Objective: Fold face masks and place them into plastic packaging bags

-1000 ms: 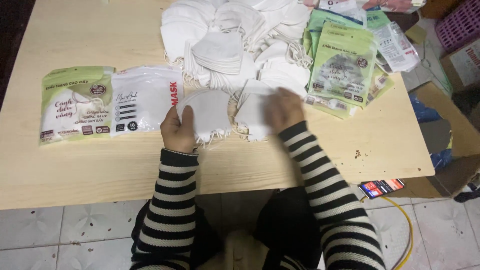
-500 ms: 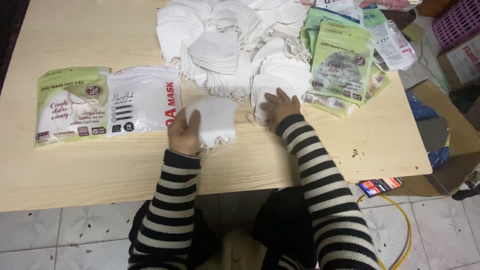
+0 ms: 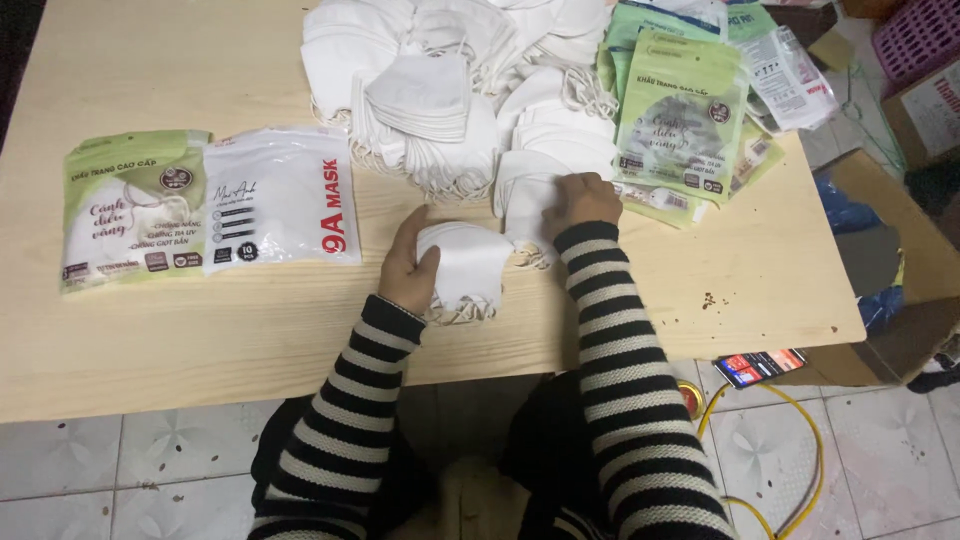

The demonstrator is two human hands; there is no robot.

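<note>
Head view: the left hand [image 3: 408,268] was wrapped around a small stack of white masks [image 3: 465,270], pinning it on the wooden surface [image 3: 180,340] near the front edge. The right hand [image 3: 580,200] lay fingers down on a mask [image 3: 522,205] at the foot of the big white pile [image 3: 430,90]. Green packets [image 3: 680,120] sat just right; two filled packs [image 3: 205,205] lay well left.

White masks [image 3: 455,90] on a pale wood worktop [image 3: 150,340]. Green packets [image 3: 682,120], one white packet [image 3: 280,195] with red lettering. Black-and-white striped sleeves [image 3: 620,350].
</note>
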